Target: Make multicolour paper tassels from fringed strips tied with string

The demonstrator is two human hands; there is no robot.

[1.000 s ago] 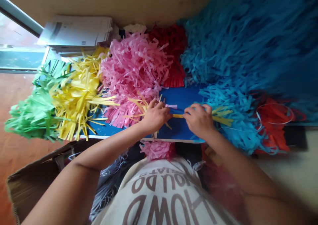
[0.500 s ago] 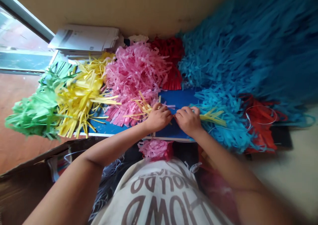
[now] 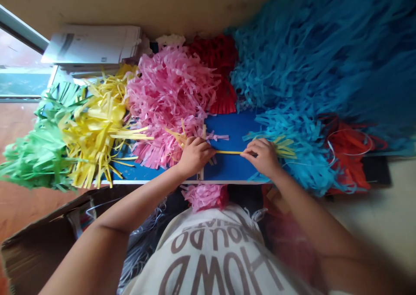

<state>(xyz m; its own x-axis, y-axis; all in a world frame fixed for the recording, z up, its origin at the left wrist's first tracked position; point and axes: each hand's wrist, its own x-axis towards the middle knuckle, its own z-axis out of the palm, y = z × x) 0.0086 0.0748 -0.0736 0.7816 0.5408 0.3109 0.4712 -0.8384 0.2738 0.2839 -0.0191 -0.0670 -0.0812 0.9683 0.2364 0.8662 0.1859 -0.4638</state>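
Both my hands pinch a bundle of yellow paper strips (image 3: 228,152) stretched tight over a blue board (image 3: 230,167). My left hand (image 3: 194,154) is closed on the bundle's left end, where loose yellow fringe (image 3: 177,135) fans out over the pink pile. My right hand (image 3: 261,155) is closed on the right end, with more yellow fringe (image 3: 283,147) spreading past it onto light blue paper. A thin taut stretch of the bundle shows between the two hands.
Piles of fringed paper ring the board: green (image 3: 35,152), yellow (image 3: 95,126), pink (image 3: 169,95), red (image 3: 221,69), a big blue heap (image 3: 312,56), orange-red (image 3: 347,152). A stack of white paper (image 3: 92,47) lies far left. A cardboard box (image 3: 39,243) sits near left.
My hands came together half a second ago and have now pulled apart again, stretching the yellow bundle between them. The camera shifted slightly.
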